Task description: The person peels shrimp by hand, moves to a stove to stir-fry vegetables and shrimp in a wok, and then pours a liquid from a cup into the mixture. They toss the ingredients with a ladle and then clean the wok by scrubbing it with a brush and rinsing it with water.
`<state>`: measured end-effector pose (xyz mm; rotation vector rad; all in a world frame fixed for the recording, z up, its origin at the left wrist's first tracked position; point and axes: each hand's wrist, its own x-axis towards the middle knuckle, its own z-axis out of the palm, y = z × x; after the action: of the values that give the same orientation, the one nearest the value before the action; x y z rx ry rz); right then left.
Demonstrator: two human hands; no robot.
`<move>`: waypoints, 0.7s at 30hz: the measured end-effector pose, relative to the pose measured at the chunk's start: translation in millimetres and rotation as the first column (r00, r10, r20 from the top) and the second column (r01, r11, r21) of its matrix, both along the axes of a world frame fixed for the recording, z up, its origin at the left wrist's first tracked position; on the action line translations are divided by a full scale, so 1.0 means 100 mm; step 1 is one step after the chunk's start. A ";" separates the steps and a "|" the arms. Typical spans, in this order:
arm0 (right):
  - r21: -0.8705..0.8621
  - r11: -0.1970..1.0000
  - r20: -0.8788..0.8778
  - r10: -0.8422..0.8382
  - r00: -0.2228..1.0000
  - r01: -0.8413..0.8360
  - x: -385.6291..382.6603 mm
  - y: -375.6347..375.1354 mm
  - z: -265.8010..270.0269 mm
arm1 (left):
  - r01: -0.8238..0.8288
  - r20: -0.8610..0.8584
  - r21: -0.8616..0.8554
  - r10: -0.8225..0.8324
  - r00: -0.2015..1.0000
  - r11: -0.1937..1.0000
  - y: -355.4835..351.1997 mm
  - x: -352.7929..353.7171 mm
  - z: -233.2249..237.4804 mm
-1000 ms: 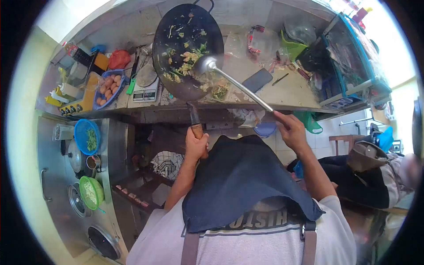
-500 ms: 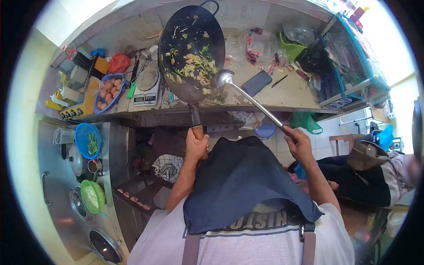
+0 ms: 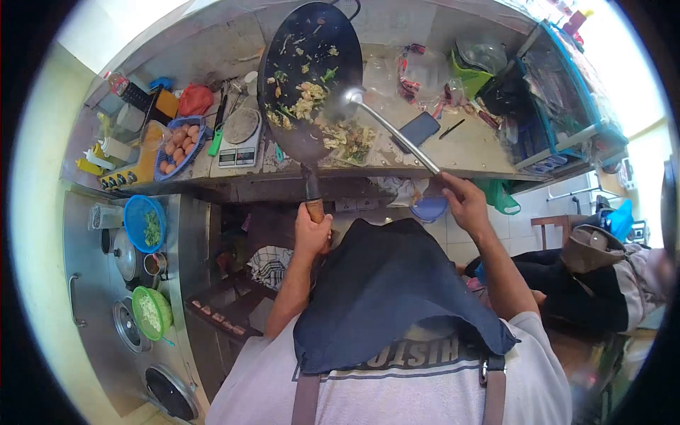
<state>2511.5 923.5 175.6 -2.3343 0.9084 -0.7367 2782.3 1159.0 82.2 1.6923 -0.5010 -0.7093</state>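
My left hand (image 3: pixel 313 230) is wrapped round the wooden handle (image 3: pixel 315 210) of a dark wok (image 3: pixel 301 39), which is tilted over the counter. Egg-like pieces with bits of green (image 3: pixel 309 101) lie scattered in the wok. In my right hand (image 3: pixel 467 203) is the long handle of a metal ladle (image 3: pixel 392 131). Its bowl is blurred and lies at the wok's right side, above the food. Under the wok's lower right edge sits a clear container (image 3: pixel 365 157) with similar food in it, partly hidden by the wok.
On the counter are a kitchen scale (image 3: pixel 239 154), a blue basket of eggs (image 3: pixel 200 134), a phone (image 3: pixel 416 132) and clear plastic packaging (image 3: pixel 425 71). Bowls of greens (image 3: pixel 151 228) and pale shreds (image 3: pixel 150 312) stand at left. A seated person (image 3: pixel 591 294) is at right.
The ladle has shifted up and left relative to the wok's edge, and my right hand has risen. Food has moved down the wok, and more of it shows in the clear container.
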 end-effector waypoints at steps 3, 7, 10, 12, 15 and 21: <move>-0.014 1.000 -0.052 0.014 0.999 -0.015 -0.18 0.07 -0.04 | 0.005 0.017 -0.021 -0.004 1.000 1.000 0.01 0.02 -0.02; -0.007 1.000 -0.054 0.004 0.999 -0.005 -0.38 0.25 0.04 | -0.004 0.021 0.006 0.004 1.000 1.000 -0.02 0.06 -0.03; -0.021 1.000 -0.101 -0.020 0.995 0.018 -0.57 0.29 0.09 | -0.011 -0.010 -0.014 0.011 1.000 1.000 -0.04 0.10 -0.10; -0.069 0.997 -0.139 -0.034 0.990 0.025 -0.67 0.31 0.20 | -0.002 -0.027 0.001 0.002 1.000 1.000 -0.06 0.11 -0.04; -0.083 0.996 -0.131 -0.043 0.990 0.033 -0.66 0.33 0.27 | -0.025 0.012 0.003 0.025 1.000 1.000 -0.08 0.11 0.02; -0.040 0.999 -0.018 0.016 1.000 -0.017 -0.12 0.41 0.32 | -0.007 0.029 0.069 0.005 1.000 0.998 -0.03 0.16 0.02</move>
<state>2499.1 964.6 207.7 -2.3837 0.8887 -0.7349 2798.6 1155.6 84.0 1.7698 -0.4971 -0.7055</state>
